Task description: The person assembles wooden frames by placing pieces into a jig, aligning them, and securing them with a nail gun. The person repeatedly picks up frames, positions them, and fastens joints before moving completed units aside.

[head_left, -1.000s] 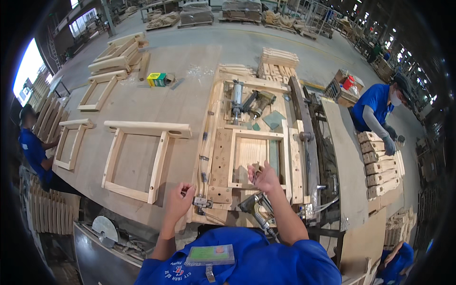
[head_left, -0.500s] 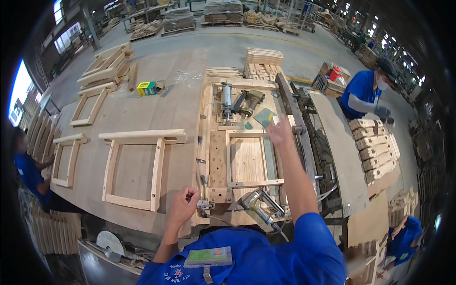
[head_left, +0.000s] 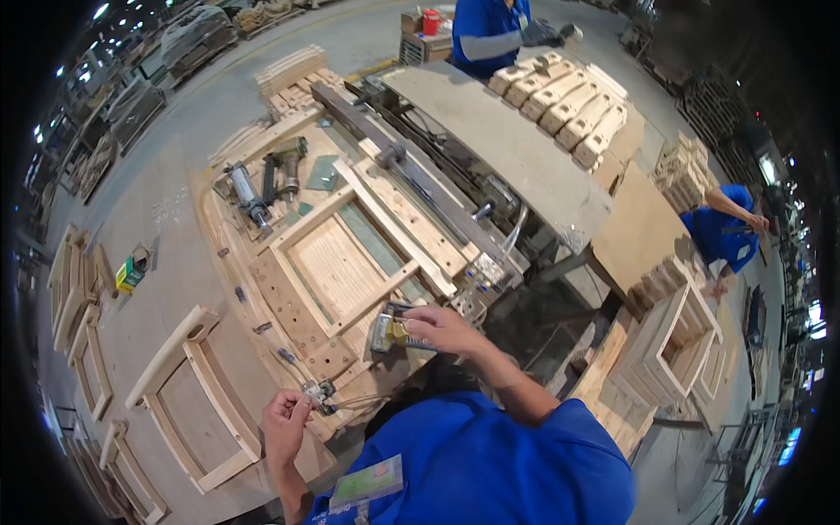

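My right hand (head_left: 448, 332) is closed around the grip of a nail gun (head_left: 385, 331), at the near side of the wooden clamping jig (head_left: 289, 302). My left hand (head_left: 287, 424) is closed, fingertips pressed together beside a small metal air valve (head_left: 320, 394) on the jig's near left corner; whether they pinch its lever cannot be seen. A pale wooden frame (head_left: 372, 296) lies in the jig, with a long curved wooden rail (head_left: 394, 223) along its right side. Two more air tools, a silver cylinder-shaped one (head_left: 247, 194) and a second nail gun (head_left: 287, 166), rest at the far end.
An assembled wooden frame (head_left: 194, 398) lies left of the jig, with several others beyond it near a yellow-green box (head_left: 131, 271). A dark metal bar (head_left: 411, 179) borders the jig's right. Past a grey board (head_left: 499, 140), a co-worker (head_left: 486, 39) stands by stacked wooden parts (head_left: 560, 101).
My right hand has come back from the jig's far right side and taken hold of the nail gun. My left hand stays by the valve. The view has turned to the right.
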The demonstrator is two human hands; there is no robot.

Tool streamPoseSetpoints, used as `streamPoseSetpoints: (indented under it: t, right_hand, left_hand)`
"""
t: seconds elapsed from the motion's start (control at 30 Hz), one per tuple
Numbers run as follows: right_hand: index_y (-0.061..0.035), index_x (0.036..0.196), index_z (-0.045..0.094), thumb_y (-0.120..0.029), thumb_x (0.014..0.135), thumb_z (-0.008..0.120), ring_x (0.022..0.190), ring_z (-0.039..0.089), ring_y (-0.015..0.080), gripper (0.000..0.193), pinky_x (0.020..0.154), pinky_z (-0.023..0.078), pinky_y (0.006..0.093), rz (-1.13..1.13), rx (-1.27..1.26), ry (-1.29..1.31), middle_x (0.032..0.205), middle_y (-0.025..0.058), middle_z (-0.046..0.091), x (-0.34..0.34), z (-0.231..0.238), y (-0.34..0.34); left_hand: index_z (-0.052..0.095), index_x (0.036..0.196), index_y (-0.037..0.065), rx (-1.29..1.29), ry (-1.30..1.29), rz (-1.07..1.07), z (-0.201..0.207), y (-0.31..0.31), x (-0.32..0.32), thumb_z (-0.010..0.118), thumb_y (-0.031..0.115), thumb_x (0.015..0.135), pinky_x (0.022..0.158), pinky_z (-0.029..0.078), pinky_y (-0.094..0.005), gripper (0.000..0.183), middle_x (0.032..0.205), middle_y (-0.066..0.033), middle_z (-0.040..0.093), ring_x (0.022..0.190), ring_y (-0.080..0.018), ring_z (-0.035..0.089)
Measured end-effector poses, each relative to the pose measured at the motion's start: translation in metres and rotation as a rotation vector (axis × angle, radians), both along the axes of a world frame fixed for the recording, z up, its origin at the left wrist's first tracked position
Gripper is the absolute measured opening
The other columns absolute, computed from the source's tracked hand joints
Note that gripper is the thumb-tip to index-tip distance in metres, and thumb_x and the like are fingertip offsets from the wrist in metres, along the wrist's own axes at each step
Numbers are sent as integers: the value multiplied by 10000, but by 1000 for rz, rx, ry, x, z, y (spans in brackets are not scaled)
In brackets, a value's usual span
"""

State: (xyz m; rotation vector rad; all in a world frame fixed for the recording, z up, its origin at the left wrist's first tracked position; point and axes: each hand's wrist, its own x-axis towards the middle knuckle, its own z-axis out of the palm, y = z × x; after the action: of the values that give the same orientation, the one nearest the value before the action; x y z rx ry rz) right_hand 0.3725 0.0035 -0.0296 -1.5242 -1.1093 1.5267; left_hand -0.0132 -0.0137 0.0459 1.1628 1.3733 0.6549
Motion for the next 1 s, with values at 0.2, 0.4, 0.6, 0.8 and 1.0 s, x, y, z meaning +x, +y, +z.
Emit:
streamPoseSetpoints:
  t: [0.2, 0.4, 0.6, 0.8, 1.0]
  right_hand:
    - [-16, 1216, 738, -245, 988, 726, 879, 749, 226, 324, 825, 582, 370, -367, 206, -455, 994, 159, 783, 77, 11, -78]
    - [-32, 1329, 668, -236, 993, 732, 919, 711, 340, 398, 809, 582, 428, -694, 419, -1015, 1065, 167, 710, 140, 1, -84]
    - [-54, 1257, 673, -204, 992, 733, 897, 690, 381, 311, 770, 571, 459, -365, 490, -949, 1041, 174, 693, 142, 5, -41]
    - [-33, 1129, 712, -106, 985, 715, 828, 715, 381, 161, 749, 572, 440, -354, 662, -797, 956, 178, 721, 157, -16, -47]
    - [-18, 1132, 702, -77, 1003, 695, 836, 712, 350, 142, 773, 571, 408, -364, 604, -686, 977, 175, 723, 157, -15, -47]
  left_hand:
    - [743, 1011, 25, -113, 230, -483, 23, 7, 17, 700, 129, 1017, 721, 540, -259, 112, 905, -44, 779, 800, -75, 657]
    - [762, 1157, 38, -256, 574, -1020, 24, -33, 39, 685, 318, 1027, 859, 602, -396, 318, 1005, -151, 806, 949, -307, 785]
    - [732, 1221, 14, 208, 576, -404, 17, 20, 147, 688, 327, 1012, 907, 582, -451, 379, 1101, -216, 772, 1030, -399, 746]
    - [731, 1198, 13, 601, 637, -251, -41, 82, 210, 701, 283, 990, 969, 524, -490, 342, 1116, -200, 726, 1091, -399, 672]
    - [729, 1185, 19, 684, 764, -261, -73, 109, 213, 723, 259, 957, 1001, 504, -495, 332, 1127, -177, 706, 1120, -379, 646]
